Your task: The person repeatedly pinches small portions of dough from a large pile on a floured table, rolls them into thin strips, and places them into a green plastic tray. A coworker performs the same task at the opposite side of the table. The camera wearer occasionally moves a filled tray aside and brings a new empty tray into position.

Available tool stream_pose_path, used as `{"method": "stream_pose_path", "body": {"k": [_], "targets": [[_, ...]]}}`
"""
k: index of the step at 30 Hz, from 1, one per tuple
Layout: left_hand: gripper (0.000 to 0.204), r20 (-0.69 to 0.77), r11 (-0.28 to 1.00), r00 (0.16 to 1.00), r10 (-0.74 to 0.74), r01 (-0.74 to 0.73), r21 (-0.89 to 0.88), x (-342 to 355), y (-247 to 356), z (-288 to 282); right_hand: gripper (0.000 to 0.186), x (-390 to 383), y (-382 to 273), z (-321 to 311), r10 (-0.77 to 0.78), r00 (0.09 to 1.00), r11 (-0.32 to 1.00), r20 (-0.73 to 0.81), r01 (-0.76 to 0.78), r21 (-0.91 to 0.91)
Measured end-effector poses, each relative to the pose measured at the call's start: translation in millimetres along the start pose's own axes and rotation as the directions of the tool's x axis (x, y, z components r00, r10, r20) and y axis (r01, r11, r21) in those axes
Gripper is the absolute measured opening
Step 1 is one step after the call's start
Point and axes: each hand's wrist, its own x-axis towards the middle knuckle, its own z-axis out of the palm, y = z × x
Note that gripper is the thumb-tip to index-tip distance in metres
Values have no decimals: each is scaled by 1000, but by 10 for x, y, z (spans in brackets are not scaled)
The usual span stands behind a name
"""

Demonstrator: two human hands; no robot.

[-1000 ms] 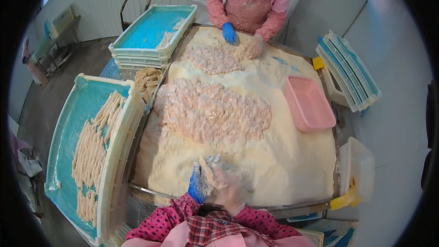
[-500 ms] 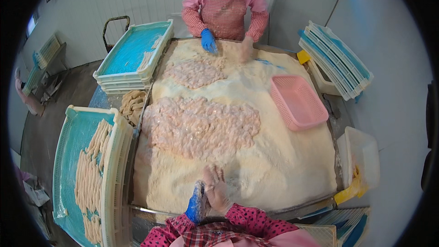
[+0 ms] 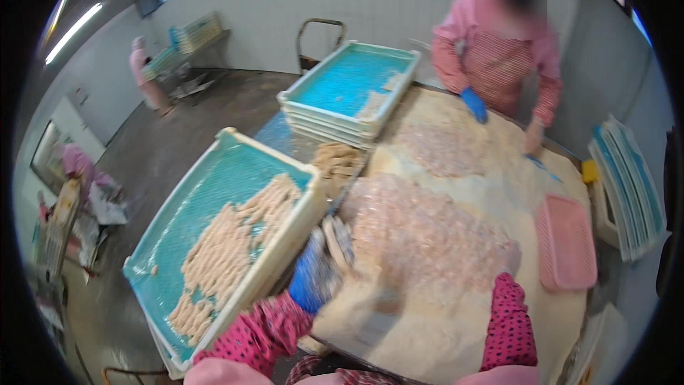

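My left hand (image 3: 313, 274), in a blue glove dusted with flour, is closed around a pale floured meat strip (image 3: 333, 244). It is beside the table's left edge, close to the tray of strips. My right hand (image 3: 507, 260), in a thin pale glove, reaches the right end of the large heap of raw pinkish meat (image 3: 420, 232); its fingers blur into the meat. Pale flour (image 3: 427, 324) covers the table around the heap. Left of me, a white-rimmed tray (image 3: 206, 171) with a blue-green mesh bottom bears rows of floured strips (image 3: 231, 249).
A stack of trays (image 3: 349, 85) and a crumpled cloth (image 3: 335, 164) are beyond the left tray. A co-worker (image 3: 502, 50) stands across the table by a smaller meat heap (image 3: 442, 146). A pink basket (image 3: 566, 242) and upright trays (image 3: 627, 185) are at the right.
My view has swung left. My hands, together over the flour before, are now apart: the left is near the tray holding a strip, the right is at the meat heap.
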Motion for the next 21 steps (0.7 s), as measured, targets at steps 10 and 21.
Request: {"method": "stream_pose_path", "body": {"k": [10, 21], "targets": [[58, -171, -12, 947, 272, 181, 983, 676, 2737, -765, 20, 442, 478, 647, 7, 1000, 985, -22, -3, 171], [44, 168, -108, 972, 167, -151, 983, 307, 1372, -56, 43, -1206, -148, -700, -556, 663, 830, 501, 412, 376]]}}
